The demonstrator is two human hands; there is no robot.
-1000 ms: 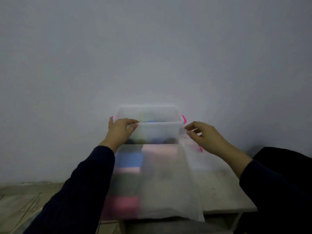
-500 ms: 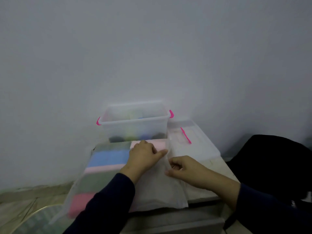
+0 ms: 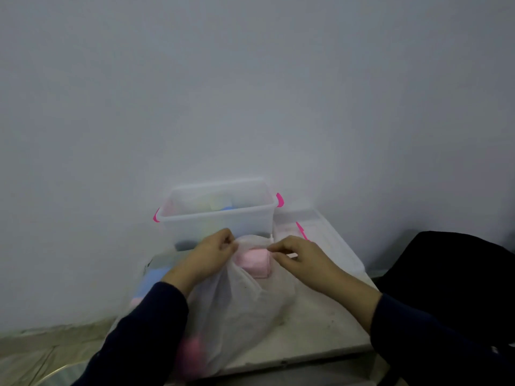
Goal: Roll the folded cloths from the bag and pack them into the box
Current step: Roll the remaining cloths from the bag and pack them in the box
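Note:
A translucent white bag (image 3: 239,310) lies on the table (image 3: 320,332), its mouth facing the box. My left hand (image 3: 209,253) pinches the left side of the bag's rim and my right hand (image 3: 295,254) pinches the right side, holding the mouth apart. Between them a folded pink cloth (image 3: 252,260) shows inside the opening. A blue folded cloth (image 3: 152,280) and more pink ones show through the bag at the left and bottom. The clear plastic box (image 3: 217,215) with pink clips stands behind, holding several rolled cloths.
The box's clear lid (image 3: 320,238) with a pink clip lies to the right of the box. A black object (image 3: 451,277) sits off the table's right edge. A plain wall rises right behind the box. Floor tiles show at the lower left.
Both hands left the box and came back to the bag. They now pinch the bag's rim and spread its mouth, exposing the pink folded cloth.

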